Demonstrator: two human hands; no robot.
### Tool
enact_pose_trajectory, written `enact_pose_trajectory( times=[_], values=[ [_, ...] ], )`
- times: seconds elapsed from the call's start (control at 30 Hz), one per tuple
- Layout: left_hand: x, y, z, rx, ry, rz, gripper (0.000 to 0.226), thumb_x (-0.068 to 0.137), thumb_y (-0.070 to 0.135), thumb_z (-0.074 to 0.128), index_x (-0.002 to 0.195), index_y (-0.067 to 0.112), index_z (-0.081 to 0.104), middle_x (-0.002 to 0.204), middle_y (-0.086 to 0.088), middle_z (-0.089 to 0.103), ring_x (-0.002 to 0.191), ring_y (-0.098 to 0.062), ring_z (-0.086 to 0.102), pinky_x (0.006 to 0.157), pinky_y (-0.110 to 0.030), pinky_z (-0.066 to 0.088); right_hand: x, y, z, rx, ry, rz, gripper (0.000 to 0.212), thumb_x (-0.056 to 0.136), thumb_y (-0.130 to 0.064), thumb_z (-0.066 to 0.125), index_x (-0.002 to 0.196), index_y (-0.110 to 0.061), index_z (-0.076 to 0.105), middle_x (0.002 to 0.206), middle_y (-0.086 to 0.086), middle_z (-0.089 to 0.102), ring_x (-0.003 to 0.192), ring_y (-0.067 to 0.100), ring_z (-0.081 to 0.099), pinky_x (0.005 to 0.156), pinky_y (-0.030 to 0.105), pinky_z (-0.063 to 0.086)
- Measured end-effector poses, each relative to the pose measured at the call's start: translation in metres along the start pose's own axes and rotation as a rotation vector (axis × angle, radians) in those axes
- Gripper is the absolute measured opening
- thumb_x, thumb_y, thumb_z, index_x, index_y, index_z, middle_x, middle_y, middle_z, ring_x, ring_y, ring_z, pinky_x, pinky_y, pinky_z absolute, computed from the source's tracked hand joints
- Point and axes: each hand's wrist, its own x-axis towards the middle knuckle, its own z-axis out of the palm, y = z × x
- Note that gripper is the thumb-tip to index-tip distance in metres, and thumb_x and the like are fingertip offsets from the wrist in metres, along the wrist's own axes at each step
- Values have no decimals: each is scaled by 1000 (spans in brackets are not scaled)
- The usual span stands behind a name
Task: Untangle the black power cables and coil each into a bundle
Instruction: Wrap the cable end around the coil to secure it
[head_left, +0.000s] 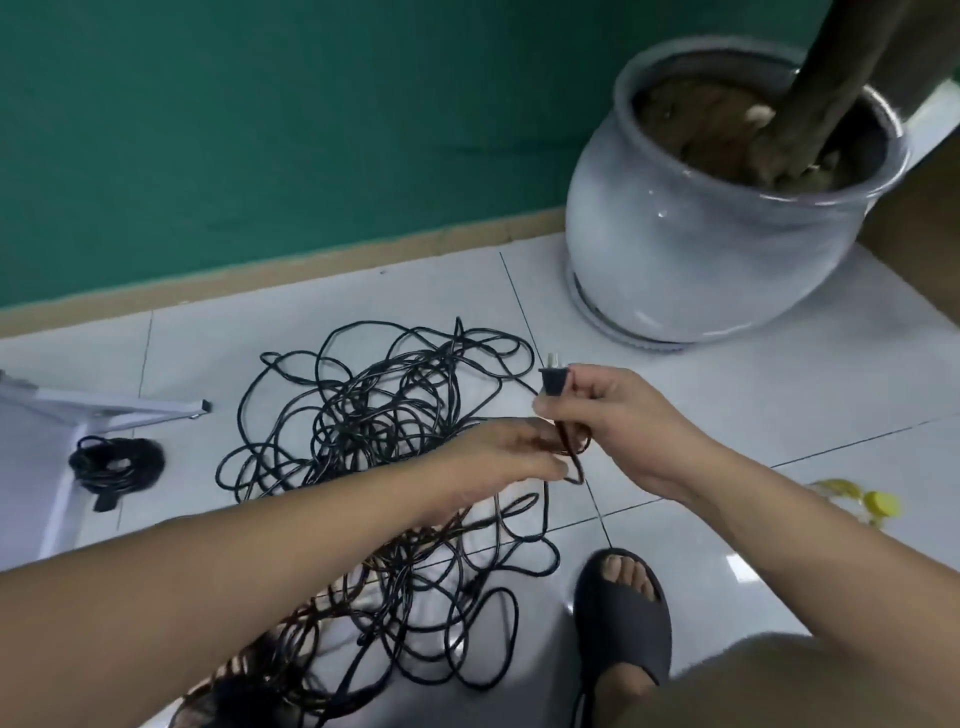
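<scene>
A big tangle of black power cables (379, 415) sprawls over the white tiled floor, from the middle down to the lower left. My right hand (618, 415) grips one cable just below its two-pin plug (554, 382), which points up. My left hand (498, 457) pinches the same cable a little lower, where it loops down towards the heap. At the left, a coiled black cable bundle (117, 465) lies apart from the tangle.
A large white ceramic plant pot (701, 260) stands at the back right against the green wall. A white stand leg (109, 410) lies at the left. My foot in a dark sandal (623, 618) is beside the tangle. Yellow bits (878, 504) lie at the right.
</scene>
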Motion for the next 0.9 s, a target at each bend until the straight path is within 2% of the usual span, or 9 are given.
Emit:
enact_pose_trajectory(
  times=[0.07, 0.17, 0.33, 0.43, 0.53, 0.6, 0.67, 0.8, 0.9],
  values=[
    [-23, 25, 2, 17, 46, 51, 22, 98, 21, 74, 120, 19, 77, 121, 4, 78, 119, -10, 69, 105, -21, 48, -10, -40, 8, 45, -2, -48, 15, 93, -4, 78, 85, -9, 66, 73, 10, 51, 63, 19, 47, 61, 29, 38],
    [-60, 50, 0, 99, 123, 108, 14, 102, 30, 69, 105, 22, 80, 116, 9, 80, 120, -9, 69, 114, -30, 44, -31, -98, 16, 103, -26, -113, 21, 90, -3, 77, 84, -15, 61, 69, 7, 53, 63, 20, 50, 60, 31, 36],
    [-142, 94, -11, 289, 337, 178, 35, 109, 48, 53, 101, 29, 81, 111, 22, 77, 112, 9, 64, 108, -27, 42, -83, -182, 28, -54, -32, -295, 17, 95, -1, 76, 95, -4, 59, 75, 19, 67, 65, 22, 63, 60, 29, 43],
    [-157, 99, -30, 258, 448, 239, 37, 110, 53, 48, 106, 32, 78, 99, 12, 80, 105, -7, 72, 113, -44, 46, -92, -198, 25, -134, -52, -271, 15, 98, -3, 74, 96, -5, 59, 84, 20, 75, 72, 23, 70, 63, 29, 46],
    [-191, 118, -36, 206, 552, 363, 38, 106, 56, 49, 106, 31, 77, 71, 6, 64, 80, -30, 63, 95, -56, 53, -119, -214, 36, -161, -139, -219, 8, 102, -1, 66, 101, -5, 59, 89, 23, 75, 78, 29, 71, 68, 33, 48],
    [-211, 136, -37, 178, 592, 465, 33, 112, 41, 51, 104, 23, 77, 65, 1, 47, 70, -22, 50, 80, -44, 54, -135, -224, 48, -151, -220, -171, 6, 103, -2, 60, 108, -4, 62, 86, 23, 72, 76, 30, 66, 73, 39, 45],
    [-225, 151, -39, 218, 646, 535, 31, 112, 34, 50, 101, 25, 77, 65, -1, 42, 67, -18, 46, 72, -31, 51, -147, -233, 65, -125, -329, -129, 11, 105, -7, 58, 108, -2, 67, 81, 18, 63, 71, 27, 57, 74, 40, 42],
    [-246, 167, -42, 214, 737, 624, 28, 109, 42, 49, 99, 34, 74, 66, 1, 50, 65, -16, 48, 71, -35, 45, -171, -254, 107, 76, -502, -153, 26, 114, -22, 48, 94, -9, 59, 74, 8, 45, 68, 24, 43, 70, 35, 40],
    [-251, 167, -35, 68, 683, 664, 21, 113, 24, 47, 110, 21, 68, 75, -1, 60, 70, -16, 57, 72, -33, 53, -177, -267, 139, 172, -480, -298, 26, 114, -24, 49, 94, -11, 58, 80, 7, 55, 73, 22, 54, 75, 33, 46]
  ],
)
